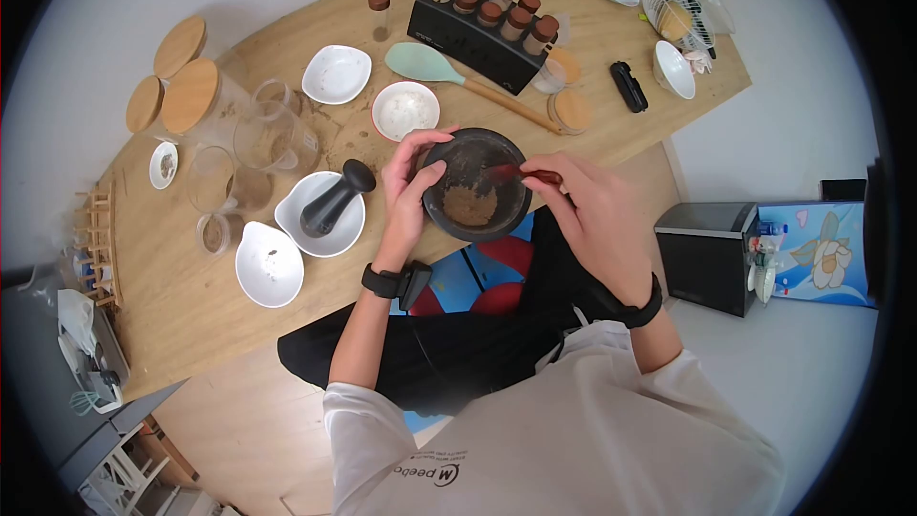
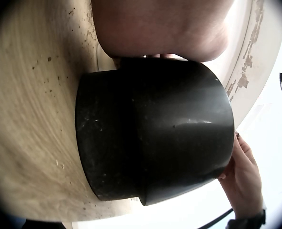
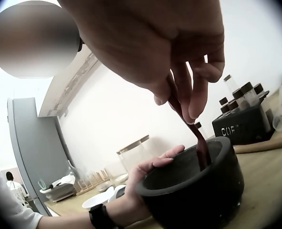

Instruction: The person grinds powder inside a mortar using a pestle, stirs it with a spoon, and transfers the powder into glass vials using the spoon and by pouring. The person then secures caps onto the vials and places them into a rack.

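Observation:
At the table's front edge stands a black mortar (image 1: 485,145) with brown powder (image 1: 470,206) in its bottom. My left hand (image 1: 408,193) grips the mortar's left side, thumb at the rim and fingers against the outer wall. In the left wrist view the mortar's smooth outside and narrower foot (image 2: 105,138) fill the middle. My right hand (image 1: 604,225) pinches the handle of a dark red spoon (image 3: 201,143). The spoon slants down into the mortar, and its tip is hidden behind the rim in the right wrist view.
Left of the mortar, a black pestle (image 1: 330,210) lies across a white bowl (image 1: 355,229). Beyond are a red-rimmed bowl of white powder (image 1: 406,86), a green spatula (image 1: 425,63) and a black rack (image 1: 449,24) of corked jars. Clear canisters (image 1: 277,139) stand further left.

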Action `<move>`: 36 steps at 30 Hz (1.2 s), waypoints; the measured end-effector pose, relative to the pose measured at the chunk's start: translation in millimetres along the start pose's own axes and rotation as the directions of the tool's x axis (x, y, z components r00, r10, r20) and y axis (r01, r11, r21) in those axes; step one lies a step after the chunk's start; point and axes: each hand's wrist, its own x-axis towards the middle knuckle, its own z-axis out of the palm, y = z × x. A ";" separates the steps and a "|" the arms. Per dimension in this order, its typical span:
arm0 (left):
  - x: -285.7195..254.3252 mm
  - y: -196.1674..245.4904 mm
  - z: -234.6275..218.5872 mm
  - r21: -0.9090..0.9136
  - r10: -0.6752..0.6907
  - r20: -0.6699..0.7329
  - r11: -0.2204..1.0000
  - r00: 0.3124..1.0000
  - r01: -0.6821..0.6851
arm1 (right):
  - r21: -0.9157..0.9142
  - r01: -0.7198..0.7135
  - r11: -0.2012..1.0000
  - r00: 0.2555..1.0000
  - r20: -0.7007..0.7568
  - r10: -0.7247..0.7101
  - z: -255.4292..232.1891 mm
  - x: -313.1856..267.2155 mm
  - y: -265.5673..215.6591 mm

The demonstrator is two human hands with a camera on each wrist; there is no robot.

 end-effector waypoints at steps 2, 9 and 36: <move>-0.3 1.0 -0.8 0.000 -0.005 -0.007 1.000 1.000 0.005 | 0.162 -0.039 0.986 0.999 0.019 0.036 6.5 -1.6 5.4; 0.9 0.8 -0.5 0.007 0.003 0.008 1.000 1.000 -0.003 | 0.154 -0.041 0.987 0.996 0.084 0.029 5.5 0.8 11.6; -0.2 1.3 -1.2 0.010 -0.003 0.009 1.000 1.000 0.003 | 0.205 -0.125 0.971 0.991 0.064 0.114 -7.1 12.2 -2.2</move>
